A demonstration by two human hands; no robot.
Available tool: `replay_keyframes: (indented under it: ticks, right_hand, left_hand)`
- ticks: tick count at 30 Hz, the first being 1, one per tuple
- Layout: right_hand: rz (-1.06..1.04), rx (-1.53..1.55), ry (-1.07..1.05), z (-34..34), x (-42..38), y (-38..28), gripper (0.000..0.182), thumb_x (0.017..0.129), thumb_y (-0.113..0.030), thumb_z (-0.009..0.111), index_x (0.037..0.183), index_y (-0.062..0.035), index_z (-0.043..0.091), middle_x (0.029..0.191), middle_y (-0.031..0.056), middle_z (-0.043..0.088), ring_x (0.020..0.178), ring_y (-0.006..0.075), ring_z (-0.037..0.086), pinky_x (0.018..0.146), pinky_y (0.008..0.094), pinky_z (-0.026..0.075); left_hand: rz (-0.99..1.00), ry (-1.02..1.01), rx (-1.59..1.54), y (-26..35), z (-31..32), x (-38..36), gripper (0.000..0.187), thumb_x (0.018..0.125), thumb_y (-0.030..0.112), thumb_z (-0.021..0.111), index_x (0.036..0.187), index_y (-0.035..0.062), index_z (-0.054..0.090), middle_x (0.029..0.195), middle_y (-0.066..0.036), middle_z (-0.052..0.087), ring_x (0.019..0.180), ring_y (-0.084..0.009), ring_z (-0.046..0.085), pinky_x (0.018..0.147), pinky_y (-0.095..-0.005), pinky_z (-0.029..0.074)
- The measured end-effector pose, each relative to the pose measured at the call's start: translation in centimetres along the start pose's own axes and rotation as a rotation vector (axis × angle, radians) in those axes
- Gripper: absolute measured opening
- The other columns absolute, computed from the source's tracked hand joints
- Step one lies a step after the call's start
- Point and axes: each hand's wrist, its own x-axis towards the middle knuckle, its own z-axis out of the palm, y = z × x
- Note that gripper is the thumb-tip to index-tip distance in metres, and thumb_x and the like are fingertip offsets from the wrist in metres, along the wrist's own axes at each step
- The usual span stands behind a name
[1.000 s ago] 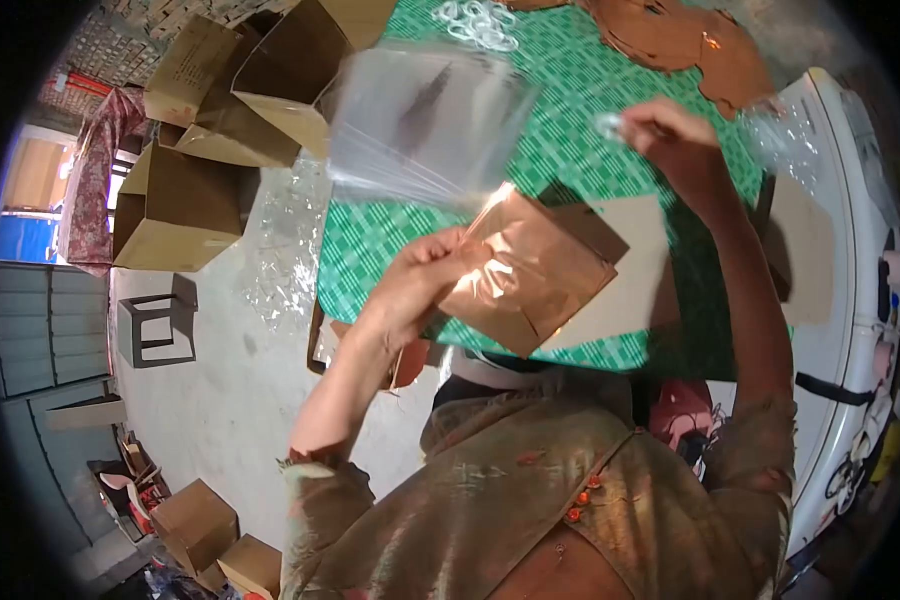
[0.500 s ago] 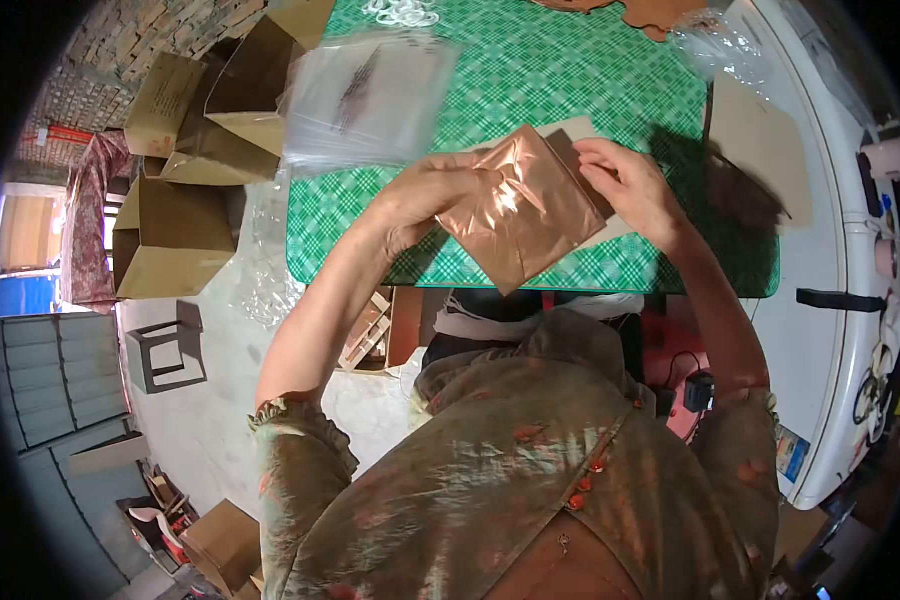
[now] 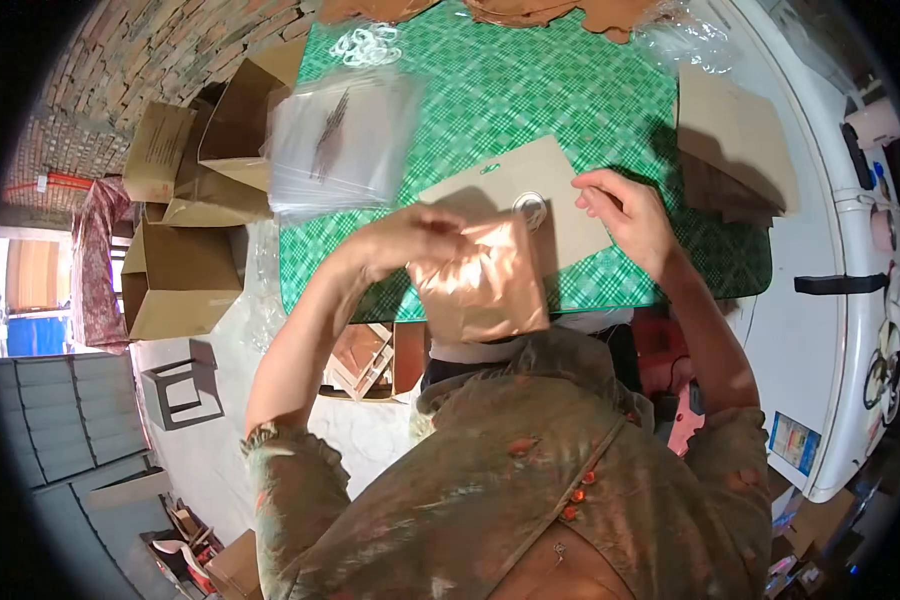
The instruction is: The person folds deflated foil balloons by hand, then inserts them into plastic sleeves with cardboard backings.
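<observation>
My left hand [image 3: 405, 243] is closed on the upper left corner of a shiny copper-coloured folded sheet [image 3: 485, 290], which hangs over the table's front edge. Partly behind it, a beige card [image 3: 500, 185] with a small slot near its top edge lies on the table. A round white ring [image 3: 530, 207] sits on the card. Just past the card's right edge is my right hand [image 3: 630, 215], its fingers half curled and slightly apart, with nothing visible in them.
A green checked cloth [image 3: 510, 80] covers the table. Clear plastic bags [image 3: 340, 140] are stacked at the left, below white rings [image 3: 365, 45]. Brown pieces [image 3: 540, 12] lie at the far edge. Beige cards [image 3: 735, 130] are at the right. Open cardboard boxes [image 3: 185, 265] stand left of the table.
My left hand has drawn the copper-coloured sheet down and left, uncovering the card and ring. My right hand is now apart from the sheet. The view has shifted slightly.
</observation>
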Motion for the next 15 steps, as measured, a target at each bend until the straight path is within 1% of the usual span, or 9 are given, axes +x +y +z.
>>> replay_keyframes:
  ticks: [2,3,6,7,8,10,12,13,15]
  right_hand:
    - [0.042,-0.037,-0.004,-0.4,-0.4,-0.1,0.021,0.101,-0.012,0.06,0.116,-0.0011,0.068,0.098,0.0146,0.076,0.092,0.0221,0.074,0.082,0.0331,0.056]
    - [0.059,-0.05,-0.009,-0.6,-0.5,-0.2,0.021,0.101,-0.012,0.06,0.116,-0.0011,0.068,0.098,0.0148,0.076,0.092,0.0221,0.074,0.082,0.0332,0.056]
    - [0.058,-0.029,-0.01,-0.3,0.2,0.2,0.021,0.101,-0.013,0.06,0.116,-0.0011,0.068,0.099,0.0155,0.076,0.091,0.0222,0.074,0.082,0.0342,0.056]
    - [0.05,-0.011,-0.006,-0.1,0.5,0.3,0.021,0.101,-0.013,0.06,0.116,-0.0011,0.068,0.099,0.0157,0.076,0.091,0.0222,0.074,0.082,0.0346,0.056]
    - [0.038,0.001,0.007,0.1,0.8,0.2,0.021,0.101,-0.013,0.06,0.117,-0.0011,0.068,0.099,0.0159,0.075,0.091,0.0229,0.073,0.081,0.0348,0.055]
    - [0.013,0.024,0.038,0.5,1.4,0.0,0.022,0.101,-0.013,0.061,0.118,-0.0009,0.067,0.099,0.0163,0.075,0.09,0.0243,0.073,0.081,0.0352,0.055]
    - [-0.031,-0.004,0.1,0.5,2.0,0.5,0.022,0.1,-0.013,0.062,0.118,-0.001,0.067,0.101,0.0164,0.074,0.091,0.0273,0.072,0.08,0.036,0.055]
    - [-0.052,-0.017,0.131,0.5,2.2,0.7,0.022,0.1,-0.013,0.062,0.118,-0.001,0.066,0.102,0.0164,0.073,0.091,0.0288,0.072,0.08,0.0363,0.055]
    - [-0.186,-0.12,0.197,0.3,2.6,1.0,0.021,0.099,-0.011,0.063,0.118,-0.0015,0.066,0.103,0.016,0.072,0.089,0.0313,0.07,0.078,0.0374,0.055]
  left_hand:
    - [-0.049,-0.059,0.006,-1.2,-0.5,-0.6,0.034,0.09,0.012,0.078,0.117,-0.0055,0.07,0.108,-0.01,0.075,0.1,-0.0137,0.068,0.087,-0.0265,0.054]
    - [-0.038,-0.074,-0.047,-1.5,-0.8,-0.8,0.031,0.091,0.012,0.077,0.116,-0.0053,0.07,0.106,-0.009,0.075,0.094,-0.0121,0.068,0.082,-0.0263,0.054]
    - [0.041,-0.08,-0.066,-1.4,-1.1,0.4,0.032,0.091,0.015,0.078,0.115,-0.005,0.071,0.101,-0.007,0.074,0.087,-0.0111,0.067,0.076,-0.0267,0.053]
    - [0.051,0.0,-0.098,-1.2,-0.7,1.0,0.034,0.091,0.017,0.078,0.116,-0.0056,0.07,0.099,-0.007,0.074,0.084,-0.0113,0.066,0.072,-0.0268,0.052]
    - [0.057,0.026,-0.065,-0.6,-0.4,1.8,0.036,0.091,0.017,0.078,0.118,-0.0061,0.069,0.099,-0.007,0.074,0.084,-0.0116,0.067,0.072,-0.0267,0.052]
    - [0.044,-0.047,-0.082,1.8,0.3,3.0,0.039,0.09,0.017,0.08,0.119,-0.0063,0.069,0.1,-0.008,0.074,0.084,-0.0121,0.067,0.074,-0.0268,0.053]
    - [0.067,0.0,-0.122,3.0,1.3,4.8,0.04,0.088,0.019,0.081,0.118,-0.0051,0.07,0.101,-0.008,0.075,0.089,-0.0124,0.068,0.079,-0.0264,0.054]
    - [0.023,-0.061,-0.134,4.5,1.4,4.9,0.041,0.087,0.02,0.082,0.119,-0.0038,0.07,0.104,-0.008,0.075,0.095,-0.0124,0.068,0.085,-0.0253,0.053]
    - [0.052,-0.042,-0.144,4.4,1.2,6.5,0.041,0.087,0.02,0.083,0.119,-0.003,0.071,0.105,-0.007,0.075,0.098,-0.0124,0.068,0.087,-0.0245,0.053]
